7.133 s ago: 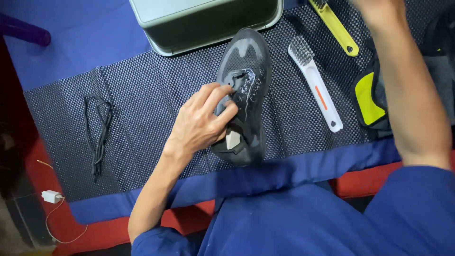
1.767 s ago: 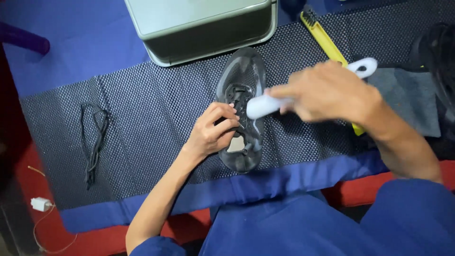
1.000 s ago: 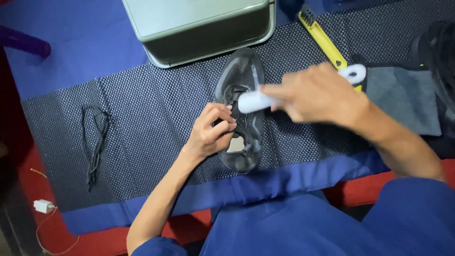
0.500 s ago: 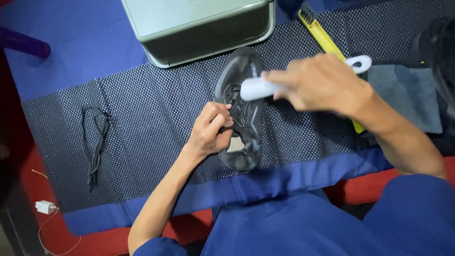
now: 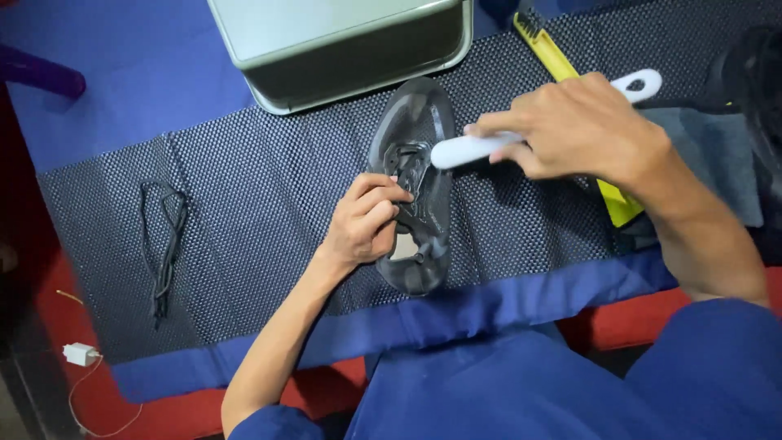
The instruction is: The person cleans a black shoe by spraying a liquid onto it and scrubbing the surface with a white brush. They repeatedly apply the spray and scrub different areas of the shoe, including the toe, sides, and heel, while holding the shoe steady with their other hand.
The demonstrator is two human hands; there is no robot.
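**Both hands on a dark shoe, one steadying, one brushing**

Left hand [image 5: 368, 224] curls over the near side of the dark shoe [image 5: 415, 175], its fingers [image 5: 383, 195] bent in at the lace area and pressing the shoe down onto the mat; right hand [image 5: 574, 130] is wrapped tight around the handle of a white brush [image 5: 472, 149], the brush's head end lying across the shoe's upper part just beyond the left fingertips, the looped end of the handle sticking out past the knuckles.

The shoe lies lengthwise on the black mesh mat [image 5: 269, 204], toe towards the grey metal box [image 5: 342, 45] and close to its front edge, heel towards the person; a pale insole patch shows in the opening near the heel. The mat rests on a blue cloth [image 5: 122, 106], with red surface showing at the near edge.

A yellow-handled brush [image 5: 562, 61] lies on the mat behind and partly under the right hand; a loose black shoelace [image 5: 163, 244] lies well apart on the mat's left side; a small white plug with its thin cord [image 5: 80, 354] sits at the far left on the red surface; a second dark shoe [image 5: 757, 73] shows only partly at the right edge.
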